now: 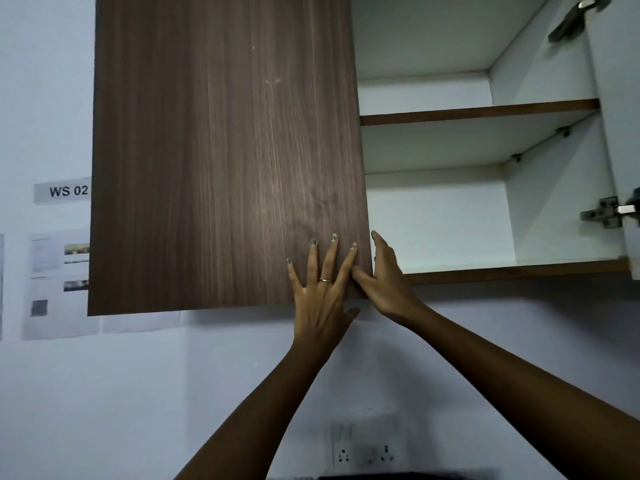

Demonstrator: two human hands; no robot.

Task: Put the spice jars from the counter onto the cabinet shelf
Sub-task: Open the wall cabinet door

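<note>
I see the left hand lying flat on the brown cabinet door, fingers straight and spread, a ring on one finger. Just beside it, the right hand holds the door's lower right corner, thumb on the front and fingers behind the edge. To the right the cabinet is open, showing a shelf inside. No spice jars are in view. Below, a wall socket.

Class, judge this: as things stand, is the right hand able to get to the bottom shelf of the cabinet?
Probably yes. The right hand sits at the edge of the closed left door, beside the open half, and the bottom shelf shows nothing in its way.
</note>
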